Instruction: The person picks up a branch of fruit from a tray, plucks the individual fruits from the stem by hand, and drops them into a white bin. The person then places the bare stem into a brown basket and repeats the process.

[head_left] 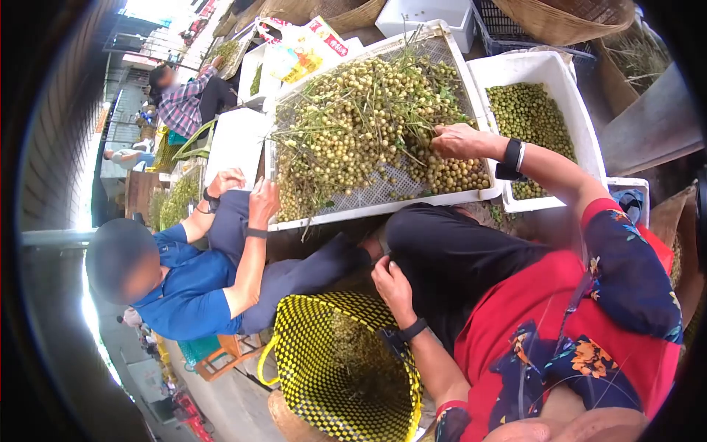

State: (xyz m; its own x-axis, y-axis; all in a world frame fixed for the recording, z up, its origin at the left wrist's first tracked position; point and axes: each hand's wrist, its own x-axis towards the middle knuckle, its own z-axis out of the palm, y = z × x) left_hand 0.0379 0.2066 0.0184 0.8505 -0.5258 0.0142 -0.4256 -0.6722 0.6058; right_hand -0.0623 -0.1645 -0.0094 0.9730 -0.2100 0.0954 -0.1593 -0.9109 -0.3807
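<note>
There is one mesh tray (pixel 383 208), piled with small round fruits (pixel 368 110), too many to count. One white foam box (pixel 593 158) stands just beside the tray's right edge. One yellow-and-black woven basket (pixel 313 376) and one black crate (pixel 492 28) are in view. Three other people show: one in a blue shirt (pixel 199 306), one in a plaid shirt (pixel 180 107) and one farther off (pixel 129 158). Two wicker baskets (pixel 571 18) are partly visible beyond the tray.

A produce-sorting workplace, shown by fruit heaped in a mesh tray (pixel 346 200) and baskets (pixel 346 361).
</note>
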